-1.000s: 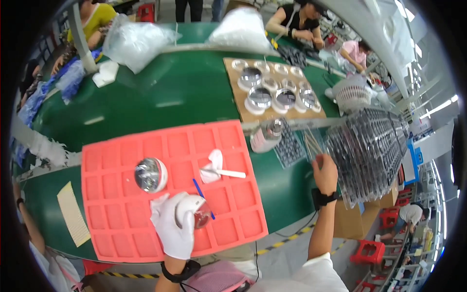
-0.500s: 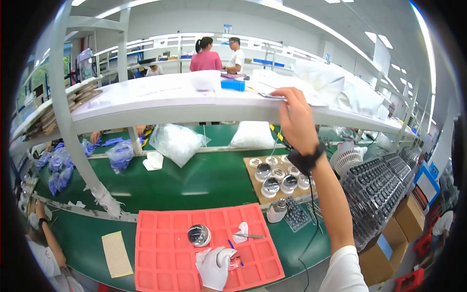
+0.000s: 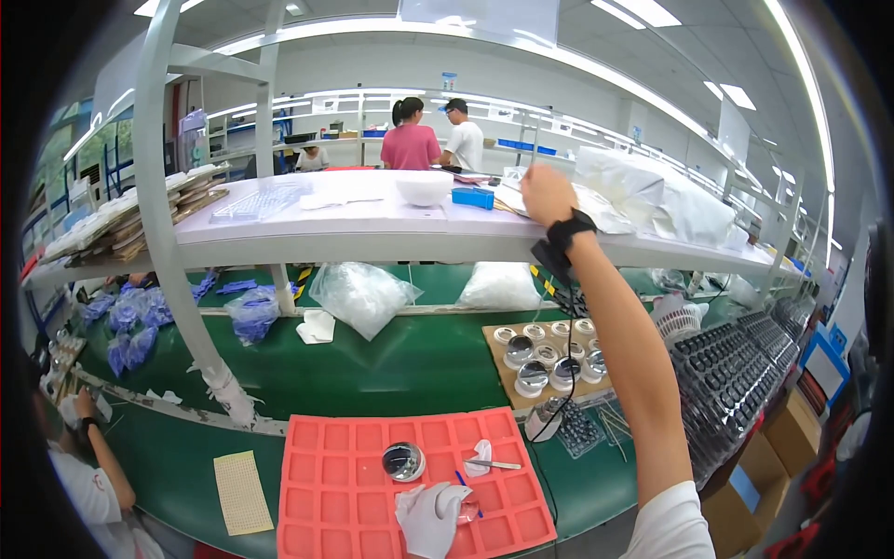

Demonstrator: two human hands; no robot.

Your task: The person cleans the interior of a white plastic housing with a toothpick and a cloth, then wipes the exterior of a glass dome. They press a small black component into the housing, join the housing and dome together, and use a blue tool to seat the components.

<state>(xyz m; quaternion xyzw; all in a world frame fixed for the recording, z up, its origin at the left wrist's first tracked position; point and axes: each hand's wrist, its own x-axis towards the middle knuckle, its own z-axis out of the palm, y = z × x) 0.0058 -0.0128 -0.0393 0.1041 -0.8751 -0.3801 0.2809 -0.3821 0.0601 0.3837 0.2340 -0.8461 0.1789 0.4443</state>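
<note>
My left hand point(image 3: 428, 520), in a white glove, is closed around a white rounded part with a clear reddish piece beside it, low over the red compartment tray point(image 3: 312, 484). A dark glossy dome in a white ring point(image 3: 403, 461) sits on the tray just beyond that hand. To its right lie tweezers point(image 3: 498, 464) on a white wipe point(image 3: 479, 455) and a thin blue stick point(image 3: 461, 479). My bare right hand point(image 3: 549, 193), with a black wrist strap, reaches up to the raised shelf point(image 3: 326, 244) among papers. Its fingers are curled, and what they hold is hidden.
A brown board point(image 3: 507, 377) carries several white rings and domes. Beside it stand a small bottle point(image 3: 543, 424) and a clear blister tray point(image 3: 579, 433). A black cable point(image 3: 559, 410) hangs down past the red tray. A co-worker's arm point(image 3: 107, 461) is at far left.
My right hand has moved from the shelf's front edge farther over it, its fingers now curled. The whole view has shifted. My left hand stays over the tray.
</note>
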